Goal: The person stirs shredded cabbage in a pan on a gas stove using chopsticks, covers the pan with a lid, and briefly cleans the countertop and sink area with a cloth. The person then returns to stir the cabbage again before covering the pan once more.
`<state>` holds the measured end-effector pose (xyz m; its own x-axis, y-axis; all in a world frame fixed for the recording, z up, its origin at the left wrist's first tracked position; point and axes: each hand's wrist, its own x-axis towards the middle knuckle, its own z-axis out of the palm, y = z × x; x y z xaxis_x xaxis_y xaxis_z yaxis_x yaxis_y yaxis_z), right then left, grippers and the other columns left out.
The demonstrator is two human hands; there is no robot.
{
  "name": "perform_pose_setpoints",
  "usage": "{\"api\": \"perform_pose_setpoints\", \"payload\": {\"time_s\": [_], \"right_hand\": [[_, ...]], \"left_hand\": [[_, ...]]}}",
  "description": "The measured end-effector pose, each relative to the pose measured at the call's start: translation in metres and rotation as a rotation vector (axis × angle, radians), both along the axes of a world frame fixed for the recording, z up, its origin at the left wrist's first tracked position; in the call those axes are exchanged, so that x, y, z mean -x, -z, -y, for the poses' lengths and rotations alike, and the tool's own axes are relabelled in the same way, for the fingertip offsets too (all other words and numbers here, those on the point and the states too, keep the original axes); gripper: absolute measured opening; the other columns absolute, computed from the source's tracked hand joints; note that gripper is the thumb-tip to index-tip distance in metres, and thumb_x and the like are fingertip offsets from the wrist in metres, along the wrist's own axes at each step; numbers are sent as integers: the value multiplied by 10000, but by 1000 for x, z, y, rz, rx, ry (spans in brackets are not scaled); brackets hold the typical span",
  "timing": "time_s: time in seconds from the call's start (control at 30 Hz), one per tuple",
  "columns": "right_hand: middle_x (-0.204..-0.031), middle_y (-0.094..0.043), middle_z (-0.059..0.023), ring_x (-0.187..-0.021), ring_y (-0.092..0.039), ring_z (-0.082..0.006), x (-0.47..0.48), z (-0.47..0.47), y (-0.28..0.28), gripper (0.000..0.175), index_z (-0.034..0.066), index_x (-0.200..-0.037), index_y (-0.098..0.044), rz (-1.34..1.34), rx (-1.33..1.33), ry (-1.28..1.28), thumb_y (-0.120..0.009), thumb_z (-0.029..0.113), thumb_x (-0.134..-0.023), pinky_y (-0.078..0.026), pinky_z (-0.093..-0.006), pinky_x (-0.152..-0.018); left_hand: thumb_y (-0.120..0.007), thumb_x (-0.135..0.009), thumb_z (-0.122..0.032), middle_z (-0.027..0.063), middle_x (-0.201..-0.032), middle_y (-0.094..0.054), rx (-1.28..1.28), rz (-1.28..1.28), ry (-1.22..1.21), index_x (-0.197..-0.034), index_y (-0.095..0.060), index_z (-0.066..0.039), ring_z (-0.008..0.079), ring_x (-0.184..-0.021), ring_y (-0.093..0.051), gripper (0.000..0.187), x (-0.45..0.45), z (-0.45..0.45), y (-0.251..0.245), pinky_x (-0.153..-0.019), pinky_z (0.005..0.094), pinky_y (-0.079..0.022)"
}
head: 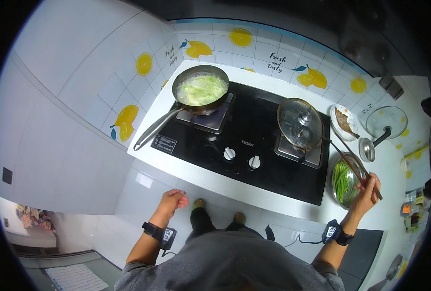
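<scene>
My right hand [368, 192] grips a pair of dark wooden chopsticks [350, 164] above a clear bowl of green bean-like vegetables [342, 182]. The tips of the chopsticks reach toward the lidded pan [291, 127] on the right burner; whether they touch it I cannot tell. In front of the counter, my left hand [174, 201] hangs with curled fingers, and nothing shows in it. On the left burner, a long-handled frying pan [174, 78] holds bubbling liquid with pale green leafy food [202, 89]. Its metal handle [157, 127] points toward the counter's front left corner.
A black gas hob [251, 112] with two knobs is set in the white counter [201, 182]. Right of it are a white plate [334, 118] with brown food, a small metal bowl [367, 150] and a glass lid [386, 122]. A tall white panel [62, 145] bounds the left side.
</scene>
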<state>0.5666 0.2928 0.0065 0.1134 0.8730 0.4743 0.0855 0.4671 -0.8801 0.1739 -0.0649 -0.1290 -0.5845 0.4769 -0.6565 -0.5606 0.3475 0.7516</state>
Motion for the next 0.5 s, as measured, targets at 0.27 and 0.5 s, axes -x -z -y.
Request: {"api": "perform_pose_setpoints", "payload": {"time_s": [0.27, 0.5], "right_hand": [[-850, -622, -164, -636, -624, -201, 212, 46, -67, 262, -24, -1002, -549, -243, 155, -745, -467, 207, -910, -529, -278, -588], [-813, -611, -111, -664, -611, -169, 395, 71, -33, 151, -13, -944, -579, 135, 300, -756, -542, 108, -862, -513, -263, -581]], "left_hand": [[-537, -847, -134, 96, -773, -619, -78, -10, 63, -939, -573, 20, 150, -652, -602, 183, 65, 25, -24, -583, 243, -488], [-560, -832, -171, 102, -762, -614, -111, -9, 93, -924, -569, 21, 175, -662, -603, 213, 133, 80, 13, -599, 258, -481]]}}
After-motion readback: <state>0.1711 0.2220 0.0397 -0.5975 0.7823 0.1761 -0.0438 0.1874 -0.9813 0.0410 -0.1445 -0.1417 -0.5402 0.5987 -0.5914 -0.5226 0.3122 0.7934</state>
